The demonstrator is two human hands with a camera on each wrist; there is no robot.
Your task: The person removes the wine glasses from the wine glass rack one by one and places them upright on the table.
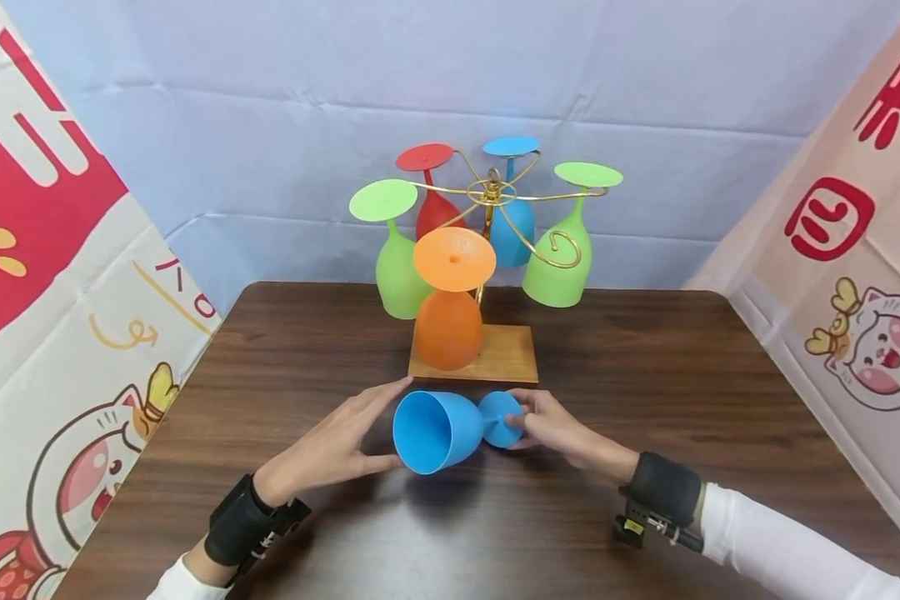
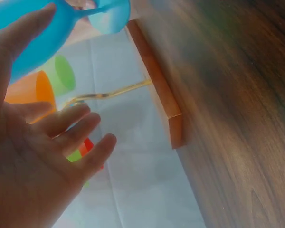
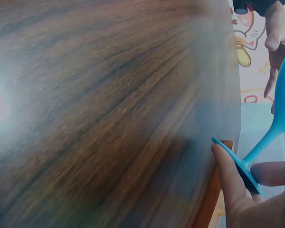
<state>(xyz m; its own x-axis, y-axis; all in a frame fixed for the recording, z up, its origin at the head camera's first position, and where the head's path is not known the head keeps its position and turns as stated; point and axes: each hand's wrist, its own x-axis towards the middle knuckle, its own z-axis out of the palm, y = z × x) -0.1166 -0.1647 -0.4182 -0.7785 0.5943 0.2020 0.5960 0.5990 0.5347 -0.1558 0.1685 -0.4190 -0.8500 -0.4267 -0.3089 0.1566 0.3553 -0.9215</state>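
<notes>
A blue plastic goblet (image 1: 457, 429) lies sideways in the air over the table, its mouth facing left and toward me. My right hand (image 1: 558, 427) pinches its round foot, thumb on the stem side and fingers behind, as the right wrist view shows with the foot (image 3: 240, 164). Beside the bowl, my left hand (image 1: 337, 437) is spread with relaxed fingers, thumb tip right at the rim. In the left wrist view, the left palm (image 2: 33, 156) faces the camera and the thumb overlaps the blue bowl (image 2: 42, 38).
Behind the hands stands a gold wire rack (image 1: 491, 192) on a wooden base (image 1: 506, 354). Upside-down goblets hang from it: orange (image 1: 450, 329), red (image 1: 437, 212), blue (image 1: 512, 233), and green ones left (image 1: 401, 275) and right (image 1: 562, 267). The dark wood table (image 1: 607, 517) meets a cloth backdrop.
</notes>
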